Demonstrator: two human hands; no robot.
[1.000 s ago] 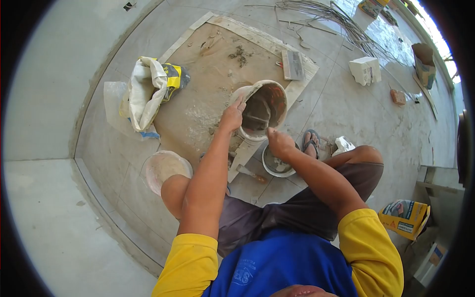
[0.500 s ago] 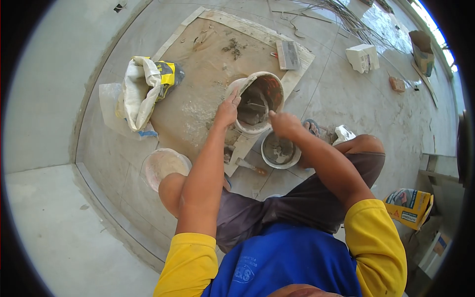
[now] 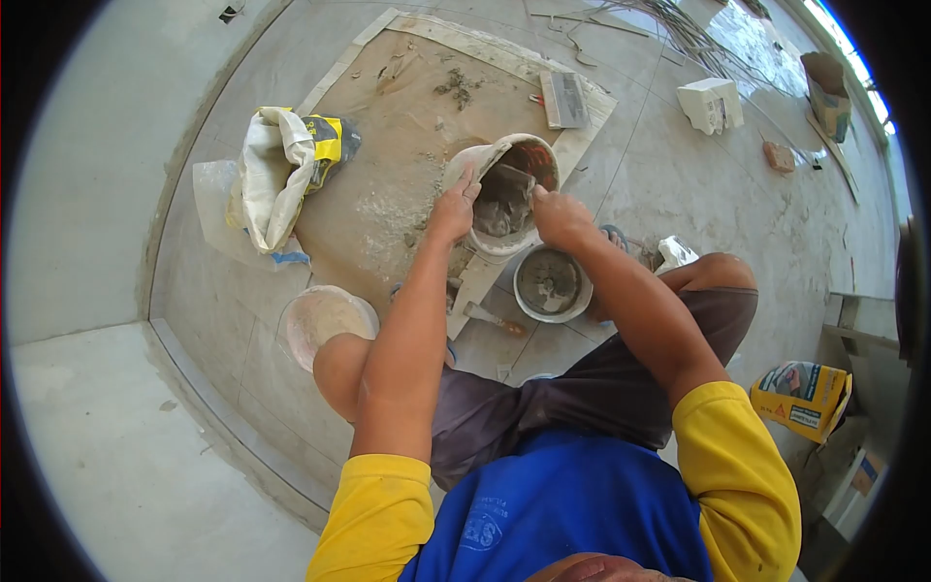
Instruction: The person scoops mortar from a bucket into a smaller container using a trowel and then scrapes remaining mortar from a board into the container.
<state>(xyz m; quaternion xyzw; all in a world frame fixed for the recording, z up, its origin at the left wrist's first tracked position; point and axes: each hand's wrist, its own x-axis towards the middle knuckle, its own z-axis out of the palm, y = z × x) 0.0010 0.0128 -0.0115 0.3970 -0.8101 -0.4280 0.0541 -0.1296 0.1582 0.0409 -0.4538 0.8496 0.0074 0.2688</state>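
Two hands are counted: one left hand (image 3: 452, 208) and one right hand (image 3: 564, 219). Three round vessels are recorded: one tilted bucket (image 3: 504, 247), one basin (image 3: 550, 317) and one pale pail (image 3: 297, 351). One partly hidden trowel (image 3: 515, 179), one flat-bladed tool (image 3: 566, 101) and one wooden-handled tool (image 3: 497, 319) are noted. One white-mouthed sack (image 3: 276, 184), one yellow bag (image 3: 800, 398), one white block (image 3: 711, 105) and one brick (image 3: 779, 156) are listed. The overlapping rods (image 3: 684, 44) cannot be counted.

Site: room under construction or renovation, seen from where I stand. Evidence — dusty floor tiles (image 3: 626, 184), plain grey wall (image 3: 107, 194), sand-strewn sheet (image 3: 467, 49), bucket (image 3: 539, 167) of wet grey mix (image 3: 502, 206), open sack (image 3: 276, 160), flat trowel (image 3: 570, 100), reddish brick (image 3: 778, 157) — also thin rods (image 3: 690, 48) lying loose across the floor.
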